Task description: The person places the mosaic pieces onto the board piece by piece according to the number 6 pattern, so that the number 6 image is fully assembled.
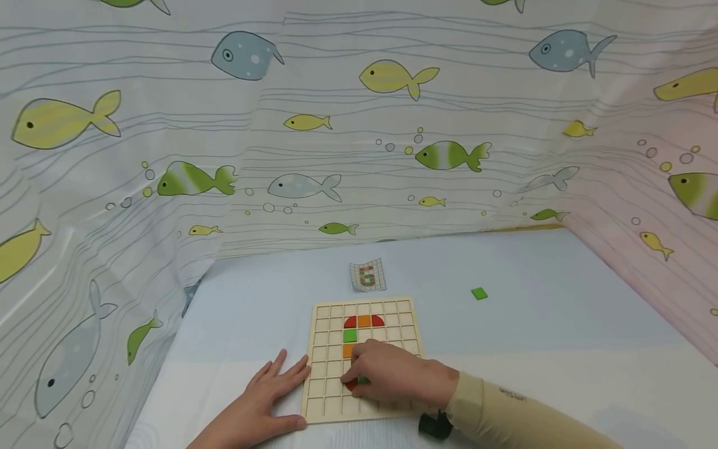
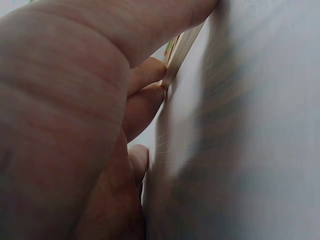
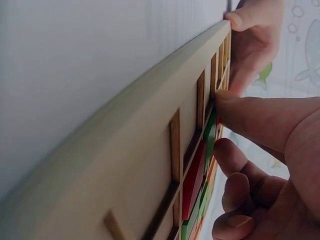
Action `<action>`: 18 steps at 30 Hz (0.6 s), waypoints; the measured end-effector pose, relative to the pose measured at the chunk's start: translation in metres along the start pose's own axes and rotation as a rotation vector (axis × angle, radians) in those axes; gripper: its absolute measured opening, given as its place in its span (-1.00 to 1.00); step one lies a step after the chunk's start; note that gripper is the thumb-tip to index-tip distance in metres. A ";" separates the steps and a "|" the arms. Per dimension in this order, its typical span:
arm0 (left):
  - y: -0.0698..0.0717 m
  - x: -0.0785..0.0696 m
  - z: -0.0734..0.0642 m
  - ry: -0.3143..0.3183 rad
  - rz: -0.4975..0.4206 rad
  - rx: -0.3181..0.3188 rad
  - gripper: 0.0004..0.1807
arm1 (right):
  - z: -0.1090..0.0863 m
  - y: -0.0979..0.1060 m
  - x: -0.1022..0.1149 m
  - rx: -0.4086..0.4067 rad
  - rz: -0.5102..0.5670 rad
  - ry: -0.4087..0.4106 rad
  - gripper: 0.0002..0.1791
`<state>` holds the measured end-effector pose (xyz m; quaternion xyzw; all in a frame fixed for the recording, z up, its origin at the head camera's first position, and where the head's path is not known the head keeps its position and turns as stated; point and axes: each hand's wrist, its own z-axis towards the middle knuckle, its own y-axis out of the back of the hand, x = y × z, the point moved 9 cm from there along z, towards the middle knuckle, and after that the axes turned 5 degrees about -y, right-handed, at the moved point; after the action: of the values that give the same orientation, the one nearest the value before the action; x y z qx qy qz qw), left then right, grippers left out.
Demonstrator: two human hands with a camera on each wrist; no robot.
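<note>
A wooden grid board (image 1: pixel 325 405) lies on the table, with red, orange and green tiles in some of its squares. Against its left edge rests my left hand (image 1: pixel 252 405), fingers spread and thumb at the near corner. My right hand (image 1: pixel 387 374) is over the lower middle of the board, thumb and index finger at either side of a red tile (image 1: pixel 351 386) with a rounded corner. Beside that tile a green tile (image 1: pixel 363 378) shows partly under the hand. In the right wrist view another red tile (image 3: pixel 194 180) sits in a square; the hand hides it in the head view.
Behind the board lies a small paper card (image 1: pixel 368 275) printed with a coloured grid pattern. A loose green tile (image 1: pixel 479 293) is on the table to the right. Fish-patterned cloth (image 1: pixel 348 174) stands around the back and sides of the table.
</note>
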<state>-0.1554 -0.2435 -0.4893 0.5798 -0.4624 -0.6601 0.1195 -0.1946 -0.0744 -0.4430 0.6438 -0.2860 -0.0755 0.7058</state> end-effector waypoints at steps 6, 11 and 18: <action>0.000 -0.001 0.001 -0.020 0.004 -0.001 -0.03 | -0.004 0.002 -0.004 -0.001 0.051 -0.012 -0.72; 0.000 -0.001 0.001 -0.014 0.009 0.002 -0.02 | -0.009 0.009 -0.020 -0.023 0.129 -0.081 -0.68; -0.001 0.000 0.002 -0.013 0.021 0.007 0.01 | -0.022 0.023 -0.049 -0.062 0.200 -0.161 -0.66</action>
<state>-0.1570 -0.2423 -0.4904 0.5710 -0.4716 -0.6609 0.1213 -0.2306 -0.0286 -0.4367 0.5818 -0.4020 -0.0651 0.7040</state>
